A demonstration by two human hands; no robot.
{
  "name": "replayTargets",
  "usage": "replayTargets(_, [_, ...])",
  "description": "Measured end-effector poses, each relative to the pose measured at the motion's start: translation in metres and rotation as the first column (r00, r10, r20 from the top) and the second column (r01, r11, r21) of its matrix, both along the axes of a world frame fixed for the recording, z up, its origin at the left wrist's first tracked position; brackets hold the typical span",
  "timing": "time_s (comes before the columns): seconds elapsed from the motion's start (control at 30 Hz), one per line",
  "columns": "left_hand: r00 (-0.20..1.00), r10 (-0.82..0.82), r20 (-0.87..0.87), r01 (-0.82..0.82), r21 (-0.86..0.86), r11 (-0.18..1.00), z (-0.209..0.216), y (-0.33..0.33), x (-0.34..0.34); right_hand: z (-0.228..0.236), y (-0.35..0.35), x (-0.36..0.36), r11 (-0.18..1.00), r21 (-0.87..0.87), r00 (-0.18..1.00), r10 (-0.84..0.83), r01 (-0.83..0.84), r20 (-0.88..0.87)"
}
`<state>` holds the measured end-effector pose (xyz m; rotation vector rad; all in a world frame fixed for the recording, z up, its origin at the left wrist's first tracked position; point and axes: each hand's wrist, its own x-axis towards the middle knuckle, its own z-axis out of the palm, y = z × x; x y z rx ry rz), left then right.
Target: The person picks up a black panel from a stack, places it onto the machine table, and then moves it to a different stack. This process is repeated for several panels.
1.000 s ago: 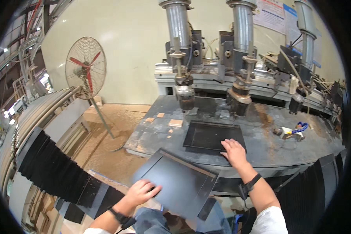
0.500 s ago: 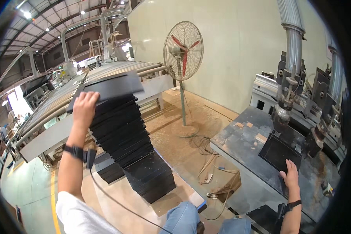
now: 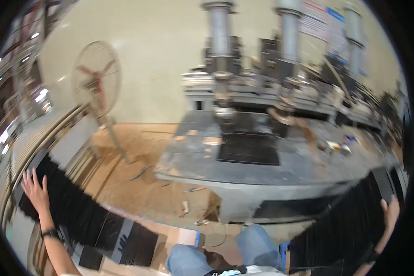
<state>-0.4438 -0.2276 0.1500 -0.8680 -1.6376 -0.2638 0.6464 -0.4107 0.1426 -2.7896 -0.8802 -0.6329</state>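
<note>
My left hand (image 3: 35,189) has its fingers spread over the top of a tall, leaning stack of black panels (image 3: 73,198) at the left. At the far right, my right hand (image 3: 391,212) is at the near edge of the top panel (image 3: 383,184) on a second stack of black panels (image 3: 340,225). Blur hides whether its fingers grip that edge. Between the hands, a single black panel (image 3: 248,149) lies flat on the grey machine table (image 3: 188,158), beneath the machine's vertical heads (image 3: 224,108).
A caged fan (image 3: 96,80) with red blades stands beyond the left stack, beside a roller conveyor (image 3: 43,138). Small wood scraps (image 3: 211,140) lie on the machine table. Sawdust and cables cover the floor (image 3: 119,179). Lower black panels (image 3: 140,244) sit near my knees.
My view has swung right. The panel my left hand held above the left stack now rests there, and that hand is spread on top. My right hand has left the table panel for the right stack.
</note>
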Motion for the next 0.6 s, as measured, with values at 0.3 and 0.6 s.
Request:
replayTargets(0.3, [0.152,-0.852,0.501,0.966,-0.258,0.020,-0.138,0.211,0.491,0.003,0.044,-0.150,0.921,-0.027,0.850,0.370,-0.389,0.375])
replayTargets(0.6, [0.228,-0.626,0.746,0.970,-0.233,0.076,-0.195,0.253,0.593,-0.034,0.257,-0.225,0.259,0.149,0.291,0.920,-0.954,0.262])
